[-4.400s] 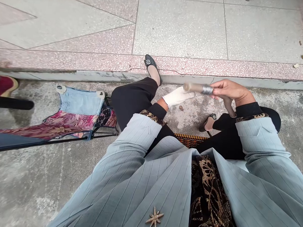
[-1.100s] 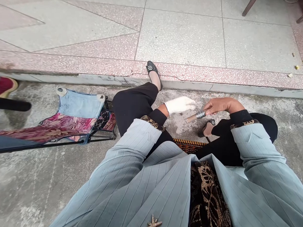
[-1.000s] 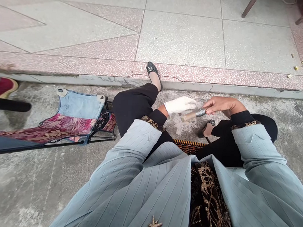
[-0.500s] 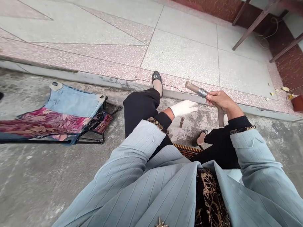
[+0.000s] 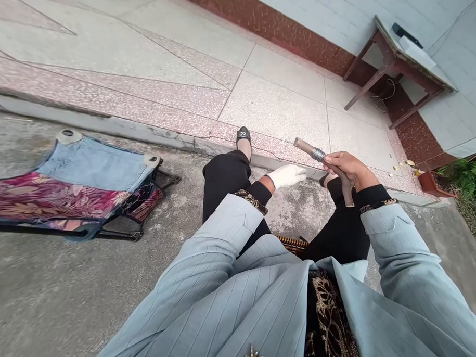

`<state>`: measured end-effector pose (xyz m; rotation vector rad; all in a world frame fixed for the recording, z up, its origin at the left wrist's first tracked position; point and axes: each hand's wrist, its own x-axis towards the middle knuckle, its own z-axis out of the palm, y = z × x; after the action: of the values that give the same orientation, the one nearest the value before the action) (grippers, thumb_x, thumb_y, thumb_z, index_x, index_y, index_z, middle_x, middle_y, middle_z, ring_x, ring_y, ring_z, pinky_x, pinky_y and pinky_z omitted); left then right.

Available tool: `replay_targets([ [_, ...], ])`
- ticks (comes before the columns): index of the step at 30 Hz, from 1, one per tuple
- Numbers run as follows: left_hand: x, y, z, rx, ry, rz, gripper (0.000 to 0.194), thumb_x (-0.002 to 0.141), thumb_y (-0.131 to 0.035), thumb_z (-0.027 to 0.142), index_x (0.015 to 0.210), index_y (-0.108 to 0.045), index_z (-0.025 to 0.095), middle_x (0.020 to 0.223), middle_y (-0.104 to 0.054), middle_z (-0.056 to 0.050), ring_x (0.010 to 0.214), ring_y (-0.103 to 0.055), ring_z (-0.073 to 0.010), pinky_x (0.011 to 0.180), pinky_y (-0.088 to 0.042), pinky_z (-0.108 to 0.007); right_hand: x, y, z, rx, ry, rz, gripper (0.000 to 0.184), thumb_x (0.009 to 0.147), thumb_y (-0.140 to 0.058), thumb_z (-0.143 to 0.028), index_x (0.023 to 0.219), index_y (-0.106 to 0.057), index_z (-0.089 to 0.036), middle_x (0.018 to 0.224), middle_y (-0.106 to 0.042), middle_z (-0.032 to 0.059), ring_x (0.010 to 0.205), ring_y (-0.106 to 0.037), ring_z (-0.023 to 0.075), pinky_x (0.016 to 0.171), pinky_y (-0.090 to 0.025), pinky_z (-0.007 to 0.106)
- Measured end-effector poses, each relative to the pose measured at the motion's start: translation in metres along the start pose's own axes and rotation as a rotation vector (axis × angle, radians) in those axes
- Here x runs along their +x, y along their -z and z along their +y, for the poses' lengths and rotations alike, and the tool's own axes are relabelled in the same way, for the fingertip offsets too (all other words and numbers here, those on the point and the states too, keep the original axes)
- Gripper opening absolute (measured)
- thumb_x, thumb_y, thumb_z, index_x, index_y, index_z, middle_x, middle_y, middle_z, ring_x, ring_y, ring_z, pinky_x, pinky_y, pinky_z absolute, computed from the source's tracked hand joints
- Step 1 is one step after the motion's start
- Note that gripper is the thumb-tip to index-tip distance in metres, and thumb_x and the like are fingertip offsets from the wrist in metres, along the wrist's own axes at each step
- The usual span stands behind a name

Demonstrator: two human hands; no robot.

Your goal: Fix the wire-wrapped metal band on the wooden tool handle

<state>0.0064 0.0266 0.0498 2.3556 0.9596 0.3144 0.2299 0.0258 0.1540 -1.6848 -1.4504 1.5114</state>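
My right hand (image 5: 343, 165) is closed around a bent wooden stick (image 5: 303, 146), held up over my right knee. Silver wire (image 5: 318, 154) is wound in a tight coil around the stick just beyond my fingers. The stick's lower end sticks out below my palm. My left hand (image 5: 287, 176), in a white glove, is just left of the coil and apart from the stick. Its fingers are pressed together, and whatever may be between them is too fine to make out.
A folding chair (image 5: 94, 160) with denim and floral cloth stands to the left. Ahead runs a raised terrazzo step (image 5: 279, 104), my left shoe (image 5: 243, 133) on its edge. A wooden table (image 5: 414, 62) stands against the far wall. Part of a woven seat (image 5: 292, 245) shows beneath me.
The view has tilted up, bringing the tabletop and plants into sight. My right foot has moved forward to the step. The small brown object on the ground is out of sight. Both hands keep their pose.
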Motion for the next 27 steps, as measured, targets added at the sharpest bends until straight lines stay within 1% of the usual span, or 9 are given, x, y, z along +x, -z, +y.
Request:
replay_targets([
  [6, -0.011, 0.003, -0.010, 0.115, 0.122, 0.025, 0.038, 0.105, -0.044, 0.039, 0.110, -0.075, 0.019, 0.106, -0.079, -0.011, 0.094, -0.071, -0.0234, 0.079, -0.045, -0.031, 0.031, -0.013, 0.012, -0.054, -0.026, 0.067, 0.015, 0.090, -0.076, -0.026, 0.082, -0.071, -0.014, 0.062, -0.064, -0.0001, 0.053, -0.052, 0.0088, 0.052, -0.041, 0.022],
  [11, -0.014, 0.015, -0.017, 0.220, 0.171, -0.019, 0.036, 0.103, -0.048, 0.041, 0.107, -0.077, 0.021, 0.099, -0.078, -0.012, 0.087, -0.070, -0.0231, 0.074, -0.043, -0.032, 0.060, -0.023, 0.023, -0.638, 0.034, 0.145, 0.019, 0.094, -0.069, -0.030, 0.085, -0.075, -0.015, 0.066, -0.064, 0.0014, 0.061, -0.055, 0.0132, 0.061, -0.038, 0.027],
  [13, -0.009, 0.022, -0.022, 0.250, 0.155, -0.054, 0.037, 0.102, -0.047, 0.042, 0.105, -0.077, 0.020, 0.099, -0.078, -0.013, 0.087, -0.070, -0.0242, 0.071, -0.041, -0.032, 0.070, -0.023, 0.028, -0.886, 0.057, 0.109, 0.021, 0.092, -0.070, -0.035, 0.091, -0.079, -0.016, 0.079, -0.071, 0.0058, 0.072, -0.061, 0.0170, 0.065, -0.038, 0.029],
  [15, -0.002, 0.029, -0.030, 0.282, 0.129, -0.092, 0.037, 0.101, -0.046, 0.040, 0.103, -0.077, 0.019, 0.097, -0.077, -0.013, 0.084, -0.069, -0.0245, 0.068, -0.038, -0.032, 0.079, -0.020, 0.035, -0.991, 0.074, 0.025, 0.023, 0.091, -0.071, -0.036, 0.097, -0.082, -0.016, 0.086, -0.074, 0.0077, 0.078, -0.062, 0.0185, 0.068, -0.037, 0.030],
  [18, 0.009, 0.041, -0.046, 0.227, 0.100, -0.134, 0.033, 0.098, -0.046, 0.038, 0.097, -0.074, 0.020, 0.090, -0.074, -0.009, 0.077, -0.063, -0.0214, 0.065, -0.034, -0.031, 0.092, -0.015, 0.046, -0.822, 0.038, -0.291, 0.025, 0.088, -0.072, -0.038, 0.096, -0.082, -0.017, 0.075, -0.069, 0.0027, 0.068, -0.058, 0.0147, 0.068, -0.040, 0.029],
  [20, 0.015, 0.046, -0.055, 0.072, 0.024, -0.184, 0.029, 0.095, -0.048, 0.037, 0.088, -0.070, 0.019, 0.083, -0.070, -0.005, 0.074, -0.059, -0.0181, 0.066, -0.035, -0.028, 0.100, -0.011, 0.052, -0.617, -0.001, -0.569, 0.030, 0.082, -0.077, -0.045, 0.092, -0.081, -0.017, 0.068, -0.066, -0.0014, 0.061, -0.055, 0.0117, 0.066, -0.042, 0.028],
  [22, 0.018, 0.049, -0.062, -0.129, -0.046, -0.219, 0.028, 0.093, -0.050, 0.039, 0.081, -0.065, 0.018, 0.076, -0.063, -0.002, 0.070, -0.054, -0.0150, 0.067, -0.037, -0.026, 0.105, -0.007, 0.055, -0.442, -0.016, -0.765, 0.039, 0.074, -0.084, -0.053, 0.089, -0.081, -0.017, 0.067, -0.066, -0.0031, 0.058, -0.053, 0.0098, 0.064, -0.043, 0.027],
  [25, 0.018, 0.048, -0.066, -0.401, 0.026, -0.241, 0.032, 0.093, -0.054, 0.046, 0.080, -0.060, 0.017, 0.069, -0.055, 0.001, 0.062, -0.047, -0.0124, 0.063, -0.036, -0.025, 0.107, -0.004, 0.058, -0.246, 0.026, -0.845, 0.049, 0.069, -0.089, -0.057, 0.095, -0.081, -0.016, 0.069, -0.069, -0.0030, 0.059, -0.055, 0.0089, 0.062, -0.044, 0.025],
  [27, 0.016, 0.045, -0.067, -0.524, 0.115, -0.221, 0.032, 0.092, -0.056, 0.046, 0.081, -0.060, 0.017, 0.068, -0.055, 0.000, 0.062, -0.048, -0.0123, 0.062, -0.038, -0.025, 0.103, -0.003, 0.060, -0.114, 0.099, -0.790, 0.052, 0.070, -0.090, -0.056, 0.100, -0.081, -0.016, 0.071, -0.070, -0.0023, 0.060, -0.055, 0.0090, 0.060, -0.044, 0.024],
])
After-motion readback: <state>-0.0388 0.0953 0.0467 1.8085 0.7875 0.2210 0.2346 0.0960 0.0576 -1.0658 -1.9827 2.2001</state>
